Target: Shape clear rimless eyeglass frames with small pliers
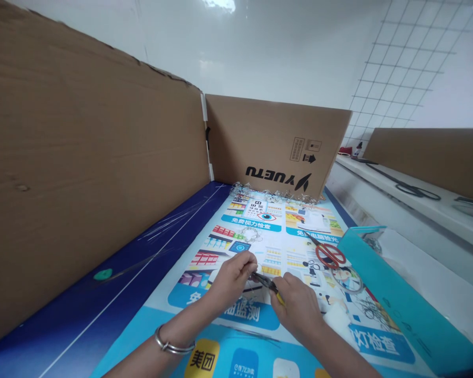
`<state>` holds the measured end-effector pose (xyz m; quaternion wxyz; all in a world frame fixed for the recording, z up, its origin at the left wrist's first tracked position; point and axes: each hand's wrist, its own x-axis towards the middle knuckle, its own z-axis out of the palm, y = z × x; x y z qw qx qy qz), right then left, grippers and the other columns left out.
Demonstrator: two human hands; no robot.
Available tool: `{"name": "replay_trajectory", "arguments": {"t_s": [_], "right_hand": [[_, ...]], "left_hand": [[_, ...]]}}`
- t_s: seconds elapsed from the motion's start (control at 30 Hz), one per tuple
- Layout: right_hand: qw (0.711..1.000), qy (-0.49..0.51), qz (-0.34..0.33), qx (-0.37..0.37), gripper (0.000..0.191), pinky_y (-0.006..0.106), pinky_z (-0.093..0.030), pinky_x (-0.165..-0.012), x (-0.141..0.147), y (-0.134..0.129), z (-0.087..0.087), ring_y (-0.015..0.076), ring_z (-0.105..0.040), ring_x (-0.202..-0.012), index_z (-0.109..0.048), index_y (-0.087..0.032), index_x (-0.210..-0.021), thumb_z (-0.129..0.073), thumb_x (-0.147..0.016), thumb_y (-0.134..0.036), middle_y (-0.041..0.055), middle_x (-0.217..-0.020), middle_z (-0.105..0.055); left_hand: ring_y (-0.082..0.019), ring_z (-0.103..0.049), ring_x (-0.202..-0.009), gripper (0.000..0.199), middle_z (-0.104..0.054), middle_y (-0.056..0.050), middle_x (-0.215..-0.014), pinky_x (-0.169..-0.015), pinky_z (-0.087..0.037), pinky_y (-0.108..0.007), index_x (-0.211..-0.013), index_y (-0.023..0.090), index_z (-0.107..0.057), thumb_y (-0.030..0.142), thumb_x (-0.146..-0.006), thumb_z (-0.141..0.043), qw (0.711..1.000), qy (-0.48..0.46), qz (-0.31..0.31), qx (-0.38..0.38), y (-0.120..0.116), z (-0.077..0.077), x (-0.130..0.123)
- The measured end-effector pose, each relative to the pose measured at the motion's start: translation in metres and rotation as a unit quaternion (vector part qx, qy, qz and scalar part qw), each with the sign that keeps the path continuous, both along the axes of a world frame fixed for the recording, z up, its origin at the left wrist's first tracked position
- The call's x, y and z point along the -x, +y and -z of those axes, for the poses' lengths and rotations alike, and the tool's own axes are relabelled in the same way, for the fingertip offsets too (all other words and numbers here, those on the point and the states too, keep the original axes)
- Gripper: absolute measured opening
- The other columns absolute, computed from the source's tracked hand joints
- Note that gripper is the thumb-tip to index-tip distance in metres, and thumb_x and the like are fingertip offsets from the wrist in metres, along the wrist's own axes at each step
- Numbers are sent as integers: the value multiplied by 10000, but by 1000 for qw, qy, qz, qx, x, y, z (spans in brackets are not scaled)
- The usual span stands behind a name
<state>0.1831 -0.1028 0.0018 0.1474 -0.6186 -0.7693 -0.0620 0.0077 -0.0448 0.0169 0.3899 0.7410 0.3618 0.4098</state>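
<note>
Bare forearms come up from the bottom of my view, a metal bangle on the left wrist. My right hand clenches yellow-handled pliers over a printed poster, held low, apparently for steady work against that flat surface. My left hand curls close against their nose; I can't tell what its fingers grip. Red-handled scissors lie just right, within reach, beside a teal plastic sheet; a cardboard panel walls off the left.

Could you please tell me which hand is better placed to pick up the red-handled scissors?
Probably the right hand: it lies closer to the red-handled scissors, though it grips yellow-handled pliers. The left hand sits farther off, beyond the pliers' tip.
</note>
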Motion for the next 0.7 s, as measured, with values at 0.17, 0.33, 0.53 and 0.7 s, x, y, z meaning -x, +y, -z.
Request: {"name": "replay_trajectory", "arguments": {"t_s": [0.17, 0.33, 0.53, 0.7], "right_hand": [[1000, 1, -5, 10, 123, 217, -260, -571, 0, 0, -1, 133, -490, -734, -521, -232, -864, -423, -813, -285, 13, -804, -525], [1000, 1, -2, 7, 116, 217, -262, -576, 0, 2, 0, 134, -488, -744, -517, -231, -846, -422, -811, -287, 11, -810, -524], [1000, 2, -3, 10, 111, 222, -257, -581, -2, 2, 2, 137, -475, -742, -513, -228, -831, -426, -810, -295, 13, -807, -517], [1000, 3, 0, 16, 104, 232, -261, -599, -2, 3, 0, 147, -469, -765, -513, -223, -809, -440, -805, -297, 18, -806, -509]], "left_hand": [[-111, -524, -630, 172, -540, 12, -674, -603, -405, -219, -739, 176, -473, 245, -850, -361, 1000, -6, 8, 13, -1, 0, 0], [-109, -516, -639, 155, -534, 11, -691, -607, -398, -215, -743, 176, -477, 211, -840, -361, 1000, -6, 9, 2, 0, 0, 0], [-109, -487, -646, 138, -517, 16, -687, -604, -375, -212, -741, 180, -481, 192, -828, -375, 1000, 20, -3, -11, 1, 5, -2], [-103, -466, -641, 133, -493, 22, -683, -606, -361, -208, -735, 180, -478, 184, -825, -380, 999, 34, -13, -30, 1, 7, -3]]}}
